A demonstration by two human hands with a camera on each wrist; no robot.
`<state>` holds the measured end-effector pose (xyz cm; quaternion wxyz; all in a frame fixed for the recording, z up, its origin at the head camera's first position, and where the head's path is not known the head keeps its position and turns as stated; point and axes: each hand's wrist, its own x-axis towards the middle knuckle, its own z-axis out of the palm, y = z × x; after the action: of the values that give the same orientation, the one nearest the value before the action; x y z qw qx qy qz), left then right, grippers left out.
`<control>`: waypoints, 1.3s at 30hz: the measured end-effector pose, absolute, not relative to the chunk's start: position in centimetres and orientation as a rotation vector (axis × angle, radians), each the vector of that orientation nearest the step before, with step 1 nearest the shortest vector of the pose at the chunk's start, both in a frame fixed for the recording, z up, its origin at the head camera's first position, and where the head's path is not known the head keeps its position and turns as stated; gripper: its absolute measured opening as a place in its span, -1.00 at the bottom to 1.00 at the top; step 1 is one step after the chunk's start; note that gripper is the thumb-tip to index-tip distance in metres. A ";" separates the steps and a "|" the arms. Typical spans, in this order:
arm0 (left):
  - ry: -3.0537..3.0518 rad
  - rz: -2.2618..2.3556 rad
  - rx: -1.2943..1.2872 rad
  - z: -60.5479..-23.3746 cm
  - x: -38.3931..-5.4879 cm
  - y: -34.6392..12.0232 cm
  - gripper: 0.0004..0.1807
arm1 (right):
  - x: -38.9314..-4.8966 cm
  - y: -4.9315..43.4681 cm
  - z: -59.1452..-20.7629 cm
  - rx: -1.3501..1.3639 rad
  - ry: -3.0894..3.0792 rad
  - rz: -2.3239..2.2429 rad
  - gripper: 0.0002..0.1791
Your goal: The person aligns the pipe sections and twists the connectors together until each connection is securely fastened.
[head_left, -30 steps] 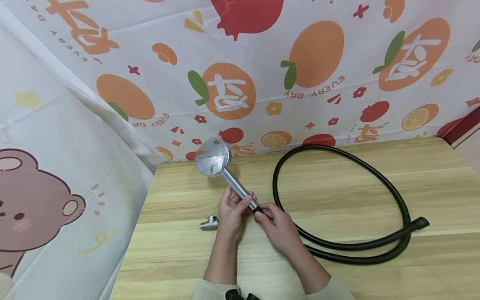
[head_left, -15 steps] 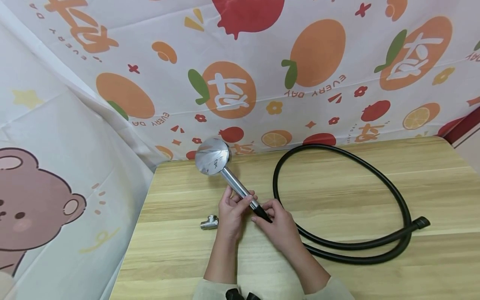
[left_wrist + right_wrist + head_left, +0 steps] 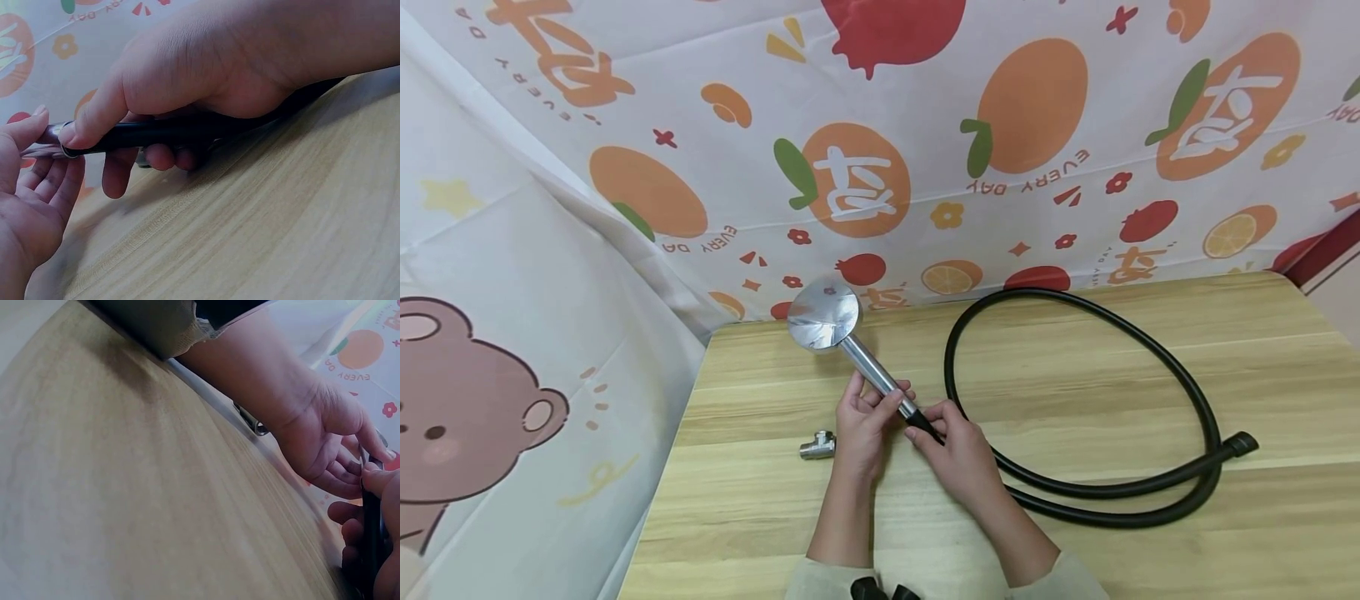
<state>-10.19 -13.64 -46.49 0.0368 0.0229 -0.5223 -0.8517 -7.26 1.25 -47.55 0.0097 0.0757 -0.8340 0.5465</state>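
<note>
A chrome hand shower [image 3: 824,315] points up and away to the left, its round head close to the patterned cloth. My left hand [image 3: 863,437], palm up, holds the lower part of its handle between thumb and fingers. My right hand [image 3: 958,462] grips one end of a black shower hose [image 3: 1041,292], thumb on top at the joint with the handle. In the left wrist view, the hose [image 3: 169,132] runs straight from the metal handle end [image 3: 55,132] under the right palm. The thread at the joint is hidden.
A small chrome tee fitting [image 3: 818,446] lies on the wooden table [image 3: 737,517], just left of my left wrist. Most of the hose loops across the table's right side, its free end [image 3: 1242,444] crossing the loop. A fruit-printed cloth [image 3: 715,183] hangs behind the table.
My right thumb and fingers have shifted slightly along the hose end, so more black shows below the handle than a second ago. The left hand and hand shower stay nearly still.
</note>
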 end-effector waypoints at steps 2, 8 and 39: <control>-1.615 -2.608 0.073 -46.4 -10.2 -13.6 -0.15 | -7.3 1.3 -47.5 0.244 -2.610 1.709 -0.71; -1.630 -2.602 0.066 -46.3 -10.2 -13.6 -0.15 | -7.3 1.4 -47.5 0.258 -2.645 1.713 -0.76; -1.644 -2.594 0.060 -46.5 -10.3 -13.6 -0.24 | -7.6 1.4 -47.2 0.194 -2.548 1.896 -0.81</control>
<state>-10.33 -13.56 -46.46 0.0349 0.0194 -0.5350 -0.8439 -7.62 1.35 -47.18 -0.0200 0.0610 -0.8007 0.5957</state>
